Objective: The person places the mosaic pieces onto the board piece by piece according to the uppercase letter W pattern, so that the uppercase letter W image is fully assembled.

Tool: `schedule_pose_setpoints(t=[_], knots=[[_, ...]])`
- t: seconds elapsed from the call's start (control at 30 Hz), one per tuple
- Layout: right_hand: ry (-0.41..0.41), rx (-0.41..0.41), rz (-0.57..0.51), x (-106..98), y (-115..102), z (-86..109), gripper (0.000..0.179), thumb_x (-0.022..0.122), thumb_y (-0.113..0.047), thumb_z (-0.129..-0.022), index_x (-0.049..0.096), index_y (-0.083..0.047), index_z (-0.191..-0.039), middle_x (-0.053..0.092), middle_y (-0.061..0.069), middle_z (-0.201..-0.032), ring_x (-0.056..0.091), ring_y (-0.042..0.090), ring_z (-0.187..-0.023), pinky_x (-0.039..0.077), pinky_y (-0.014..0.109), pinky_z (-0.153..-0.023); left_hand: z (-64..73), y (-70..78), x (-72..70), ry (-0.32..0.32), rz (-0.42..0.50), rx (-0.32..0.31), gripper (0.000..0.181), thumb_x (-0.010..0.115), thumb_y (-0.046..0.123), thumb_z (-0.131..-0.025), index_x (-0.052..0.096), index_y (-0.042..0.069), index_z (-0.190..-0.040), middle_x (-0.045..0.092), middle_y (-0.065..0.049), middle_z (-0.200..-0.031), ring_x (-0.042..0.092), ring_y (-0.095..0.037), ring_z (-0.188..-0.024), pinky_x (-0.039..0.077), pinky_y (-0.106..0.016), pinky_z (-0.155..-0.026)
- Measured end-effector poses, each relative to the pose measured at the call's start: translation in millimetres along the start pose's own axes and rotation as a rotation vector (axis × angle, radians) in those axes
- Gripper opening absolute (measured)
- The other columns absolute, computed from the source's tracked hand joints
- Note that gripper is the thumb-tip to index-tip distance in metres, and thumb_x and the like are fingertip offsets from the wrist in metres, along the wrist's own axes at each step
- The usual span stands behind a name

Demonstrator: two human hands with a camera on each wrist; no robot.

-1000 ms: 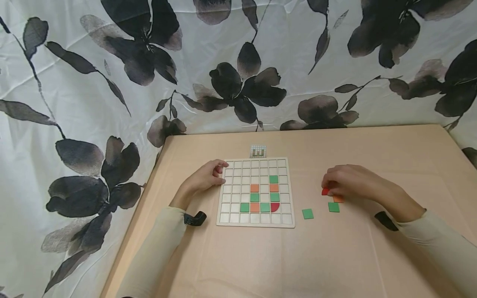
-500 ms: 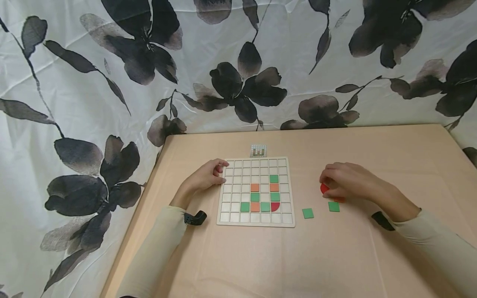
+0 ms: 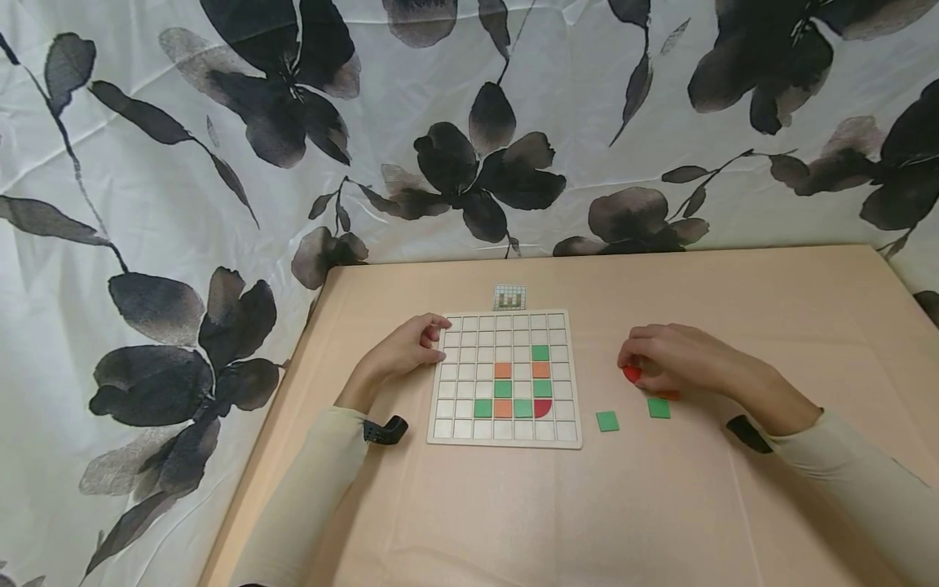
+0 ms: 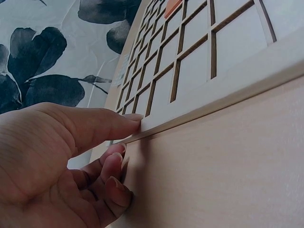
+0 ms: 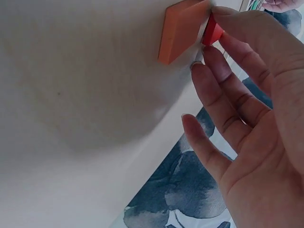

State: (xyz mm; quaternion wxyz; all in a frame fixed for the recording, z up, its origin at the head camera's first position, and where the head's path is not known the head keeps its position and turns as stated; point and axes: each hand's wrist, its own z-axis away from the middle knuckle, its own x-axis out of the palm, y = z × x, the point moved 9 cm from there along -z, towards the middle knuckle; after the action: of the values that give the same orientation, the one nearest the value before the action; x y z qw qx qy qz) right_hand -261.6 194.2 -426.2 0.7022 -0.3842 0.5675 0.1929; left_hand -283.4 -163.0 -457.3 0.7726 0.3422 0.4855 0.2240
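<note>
My left hand [image 3: 405,350] is at the upper left of a white grid board [image 3: 504,441], holding its edge. In the left wrist view, the thumb lies on the board's frame while the other fingers curl beside it. My right hand [image 3: 685,356] pinches a red tile [image 3: 632,373] between thumb and fingertips, to the right of the board. The red tile shows a rounded edge in the head view. Right by it, an orange tile [image 5: 183,33] lies on the table, mostly hidden under the hand in the head view.
Two green tiles, a nearer one [image 3: 607,421] and another green tile [image 3: 659,408], lie right of the board. Several green and orange tiles and one red rounded tile [image 3: 542,408] sit in the grid. A small pattern card [image 3: 509,297] lies behind the board. Floral cloth [image 3: 484,187] hangs behind the table.
My right hand has taken up the red tile from beside the orange one and shifted slightly left with it. My left hand stays at the board.
</note>
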Motion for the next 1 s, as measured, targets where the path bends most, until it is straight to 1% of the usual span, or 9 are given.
schedule_pose_setpoints(t=[0.3,0.47,0.73,0.9,1.0], knots=[[0.016,-0.061,0.012,1.1,-4.9,-0.4,0.024,0.077,-0.011,-0.077,0.07,-0.025,-0.095,0.057,-0.014,-0.087,0.051,0.003,-0.076,0.048,0.026,-0.069,1.6,0.0,-0.8,0.001,0.009,0.01,0.049,0.072,0.0,-0.091,0.054,0.003,-0.136,0.046,-0.01,-0.103,0.046,-0.022,-0.093,0.04,-0.033,-0.079],[0.024,-0.07,0.027,1.7,-5.1,0.0,0.024,0.078,-0.013,-0.076,0.068,-0.027,-0.094,0.055,-0.016,-0.086,0.05,0.001,-0.074,0.047,0.024,-0.069,1.0,-1.3,-0.6,0.003,-0.002,0.009,0.049,0.071,0.0,-0.091,0.054,0.004,-0.136,0.047,-0.009,-0.103,0.046,-0.022,-0.092,0.041,-0.032,-0.078],[0.065,-0.101,0.041,0.5,-6.6,2.1,0.024,0.08,-0.014,-0.076,0.066,-0.025,-0.092,0.056,-0.015,-0.088,0.049,0.0,-0.074,0.048,0.025,-0.068,1.4,-0.6,-0.8,0.002,-0.014,0.005,0.049,0.072,0.0,-0.091,0.054,0.004,-0.136,0.047,-0.009,-0.103,0.046,-0.022,-0.092,0.041,-0.031,-0.078],[0.094,-0.097,0.062,-3.1,-6.4,2.2,0.024,0.081,-0.016,-0.074,0.066,-0.025,-0.092,0.057,-0.016,-0.085,0.046,-0.001,-0.071,0.046,0.022,-0.067,1.2,-0.9,-1.1,0.002,-0.014,0.001,0.049,0.072,0.001,-0.091,0.054,0.005,-0.136,0.047,-0.009,-0.103,0.046,-0.022,-0.093,0.041,-0.032,-0.078],[0.114,-0.117,0.059,-6.6,-8.9,1.5,0.024,0.08,-0.015,-0.074,0.067,-0.023,-0.092,0.057,-0.016,-0.083,0.045,-0.001,-0.069,0.045,0.022,-0.065,0.5,-2.0,-1.3,0.002,-0.012,-0.001,0.048,0.072,0.001,-0.091,0.054,0.005,-0.136,0.047,-0.009,-0.103,0.046,-0.023,-0.094,0.041,-0.033,-0.079]])
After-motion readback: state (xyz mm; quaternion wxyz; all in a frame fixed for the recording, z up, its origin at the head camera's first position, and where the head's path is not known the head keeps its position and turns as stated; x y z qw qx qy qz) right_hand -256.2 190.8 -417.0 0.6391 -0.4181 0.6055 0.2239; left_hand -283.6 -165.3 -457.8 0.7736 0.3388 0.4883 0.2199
